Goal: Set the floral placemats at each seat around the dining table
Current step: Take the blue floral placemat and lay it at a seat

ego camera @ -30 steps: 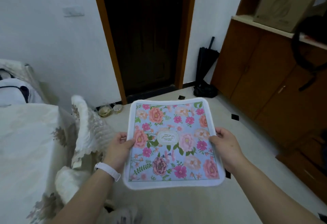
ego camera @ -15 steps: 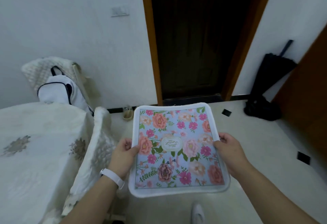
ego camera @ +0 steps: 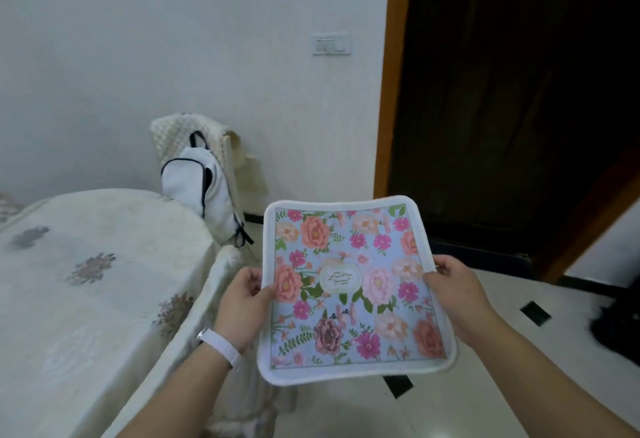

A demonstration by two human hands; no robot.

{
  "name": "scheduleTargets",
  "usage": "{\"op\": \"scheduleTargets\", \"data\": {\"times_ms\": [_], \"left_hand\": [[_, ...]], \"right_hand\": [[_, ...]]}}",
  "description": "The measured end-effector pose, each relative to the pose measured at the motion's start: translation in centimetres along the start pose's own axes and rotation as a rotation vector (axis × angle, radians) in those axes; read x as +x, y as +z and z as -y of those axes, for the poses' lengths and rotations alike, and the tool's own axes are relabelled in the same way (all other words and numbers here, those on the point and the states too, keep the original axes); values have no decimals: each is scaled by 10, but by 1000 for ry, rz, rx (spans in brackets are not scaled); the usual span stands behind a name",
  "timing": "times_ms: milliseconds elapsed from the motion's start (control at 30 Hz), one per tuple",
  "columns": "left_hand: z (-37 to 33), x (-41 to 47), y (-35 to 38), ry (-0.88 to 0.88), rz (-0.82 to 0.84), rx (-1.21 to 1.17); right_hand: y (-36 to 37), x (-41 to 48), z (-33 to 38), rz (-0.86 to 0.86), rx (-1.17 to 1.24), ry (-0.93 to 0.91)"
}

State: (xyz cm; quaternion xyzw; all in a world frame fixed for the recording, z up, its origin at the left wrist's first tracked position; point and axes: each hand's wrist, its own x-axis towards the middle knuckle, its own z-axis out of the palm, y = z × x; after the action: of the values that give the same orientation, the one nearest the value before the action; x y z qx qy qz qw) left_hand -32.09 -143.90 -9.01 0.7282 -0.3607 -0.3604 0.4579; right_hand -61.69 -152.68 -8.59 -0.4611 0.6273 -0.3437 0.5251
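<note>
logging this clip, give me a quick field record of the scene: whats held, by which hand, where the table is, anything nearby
held item: floral placemat, white border, print facing up
left hand: grips the placemat's left edge; white wristband on the wrist
right hand: grips the placemat's right edge
placemat position: in the air over the floor, not on the table
table: to the left, under a cream cloth with flower motifs
chair: at the table's far side, white bag hanging on it
background: dark doorway, wall switch
</note>
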Motion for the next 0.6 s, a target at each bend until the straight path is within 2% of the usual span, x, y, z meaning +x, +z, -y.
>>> {"op": "scheduleTargets", "data": {"times_ms": [333,600], "left_hand": [[-2,141,-18,-110,-146,-266],[-5,269,-45,-149,-240,-319]], "right_hand": [[90,154,75,177,-54,-41],[179,276,148,294,-138,-38]]}}
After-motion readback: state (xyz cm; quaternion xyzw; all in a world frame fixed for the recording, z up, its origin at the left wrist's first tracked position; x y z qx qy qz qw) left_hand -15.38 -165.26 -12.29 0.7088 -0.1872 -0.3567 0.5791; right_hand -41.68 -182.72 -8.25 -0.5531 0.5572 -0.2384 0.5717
